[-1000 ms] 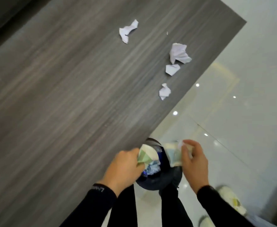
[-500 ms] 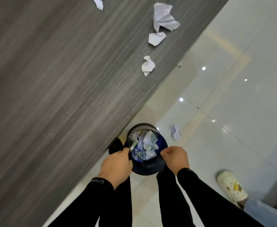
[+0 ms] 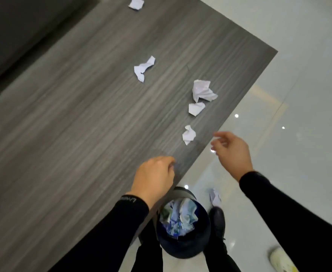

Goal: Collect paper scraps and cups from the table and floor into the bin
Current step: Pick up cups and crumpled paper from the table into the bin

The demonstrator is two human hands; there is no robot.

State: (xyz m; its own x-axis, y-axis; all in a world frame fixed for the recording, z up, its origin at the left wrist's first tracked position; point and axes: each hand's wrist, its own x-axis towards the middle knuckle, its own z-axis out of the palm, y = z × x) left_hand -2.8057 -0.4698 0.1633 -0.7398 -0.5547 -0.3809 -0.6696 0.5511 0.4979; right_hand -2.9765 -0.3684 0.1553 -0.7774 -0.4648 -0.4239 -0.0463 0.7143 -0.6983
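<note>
Though crumpled and feather-light, nearest scrap (image 3: pixel 189 134) judged soft enough to pinch anywhere on its folds. Lay on table (image 3: pixel 63 118) near edge, four more scattered beyond. Right hand (image 3: pixel 232 152) spread and empty close by; left hand (image 3: pixel 153 174) loosely curled, empty. Path unobstructed. Bin (image 3: pixel 182 246) below, nearly full; another scrap (image 3: pixel 215 198) on floor.

Your both hands off round dark bin (image 3: pixel 182 250) now, a second ago paper cups went in and you were pressing stuff down. Left hand (image 3: pixel 153 176) up over grey wood-grain table (image 3: pixel 63 134) edge, fingers curled, empty. Right hand (image 3: pixel 232 153) lifted, loosely spread, empty, near smallest crumpled white paper scrap (image 3: pixel 189 134).
</note>
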